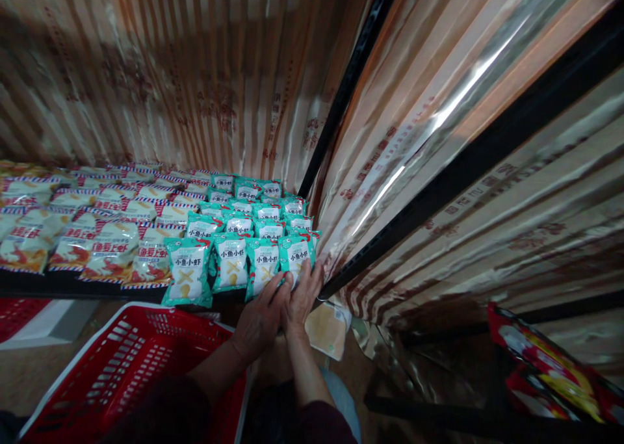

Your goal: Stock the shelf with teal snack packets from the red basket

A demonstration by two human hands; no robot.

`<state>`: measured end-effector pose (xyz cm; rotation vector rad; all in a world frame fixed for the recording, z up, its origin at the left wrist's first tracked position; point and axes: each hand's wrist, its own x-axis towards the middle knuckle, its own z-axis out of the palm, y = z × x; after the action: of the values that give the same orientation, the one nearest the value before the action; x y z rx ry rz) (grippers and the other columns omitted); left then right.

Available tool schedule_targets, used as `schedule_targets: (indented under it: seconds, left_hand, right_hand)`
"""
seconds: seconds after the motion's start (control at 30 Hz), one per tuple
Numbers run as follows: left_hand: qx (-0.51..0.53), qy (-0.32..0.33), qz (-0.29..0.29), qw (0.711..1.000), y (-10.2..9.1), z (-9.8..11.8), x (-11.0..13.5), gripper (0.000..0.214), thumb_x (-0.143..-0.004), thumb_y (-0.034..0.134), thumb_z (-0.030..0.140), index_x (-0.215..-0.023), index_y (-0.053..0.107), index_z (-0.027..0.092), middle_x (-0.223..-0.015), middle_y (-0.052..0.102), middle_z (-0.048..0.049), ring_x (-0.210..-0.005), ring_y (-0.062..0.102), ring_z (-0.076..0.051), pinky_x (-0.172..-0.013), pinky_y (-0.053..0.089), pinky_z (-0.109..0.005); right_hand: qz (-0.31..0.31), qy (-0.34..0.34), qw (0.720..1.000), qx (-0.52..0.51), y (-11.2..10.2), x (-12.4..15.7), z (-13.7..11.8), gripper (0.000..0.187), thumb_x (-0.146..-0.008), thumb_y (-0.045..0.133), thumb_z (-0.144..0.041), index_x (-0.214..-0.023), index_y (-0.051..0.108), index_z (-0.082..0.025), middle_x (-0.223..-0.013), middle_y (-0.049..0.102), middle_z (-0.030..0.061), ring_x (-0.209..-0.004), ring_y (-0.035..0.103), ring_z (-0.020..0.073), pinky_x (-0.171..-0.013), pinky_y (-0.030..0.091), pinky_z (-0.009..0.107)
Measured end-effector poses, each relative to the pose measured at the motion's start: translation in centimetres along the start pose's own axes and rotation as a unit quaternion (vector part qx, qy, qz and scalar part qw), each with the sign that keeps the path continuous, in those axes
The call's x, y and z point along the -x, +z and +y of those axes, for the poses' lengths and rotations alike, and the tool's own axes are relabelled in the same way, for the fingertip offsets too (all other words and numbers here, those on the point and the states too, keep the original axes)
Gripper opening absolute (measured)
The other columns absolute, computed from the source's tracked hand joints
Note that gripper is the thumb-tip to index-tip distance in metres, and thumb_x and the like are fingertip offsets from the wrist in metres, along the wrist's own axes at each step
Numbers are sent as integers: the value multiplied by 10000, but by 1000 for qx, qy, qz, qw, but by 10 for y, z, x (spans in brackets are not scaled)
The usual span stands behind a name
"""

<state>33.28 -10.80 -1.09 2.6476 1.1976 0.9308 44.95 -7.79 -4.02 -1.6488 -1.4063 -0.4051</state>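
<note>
Small teal-and-white snack bags (231,262) stand in rows on a dark shelf, their printed fronts facing me. At the right end of the front row, my right hand (303,296) lies against the lower part of a teal snack bag (296,254), fingers stretched out. Just left of it, my left hand (266,313) reaches toward the same bag and its neighbour, fingers extended and fingertips touching the lower edge. The two hands touch each other and hide the bottom of that bag.
Left of the teal bags stand several rows of red, white and blue striped snack bags (110,249). A red shopping basket (121,366) is below the shelf. Black metal posts (341,86) and pleated wrapping sheets (219,60) border the shelf. Red-yellow packets (546,366) lie at lower right.
</note>
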Motion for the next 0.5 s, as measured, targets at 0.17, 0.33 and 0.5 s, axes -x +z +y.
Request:
schedule_targets:
  seconds: [0.17,0.33,0.5]
  left_hand:
    - [4,-61,-49,997,15,10,-16,544,-841,338,34,-1381,348,88,-1433,428,-154,-1385,286,-207,-1053,410,-359]
    - [34,-66,-58,996,12,15,-28,498,-875,338,80,-1365,395,145,-1424,450,-118,-1370,324,-202,-1036,431,-362]
    - [79,-111,-12,991,-2,18,-28,438,-930,303,187,-1336,415,67,-1445,392,-198,-1355,353,-243,-1013,447,-405]
  right_hand:
    - [18,-17,1000,-15,2,0,5,456,-956,334,-283,-1395,361,-163,-1500,238,198,-1403,193,295,-1041,319,547]
    - [14,42,997,-63,2,-5,6,517,-961,242,-324,-1434,262,-116,-1490,265,212,-1405,206,276,-1062,306,540]
    - [-10,106,989,-100,-1,-19,4,547,-949,217,-365,-1420,285,-95,-1446,354,209,-1378,277,264,-1068,315,496]
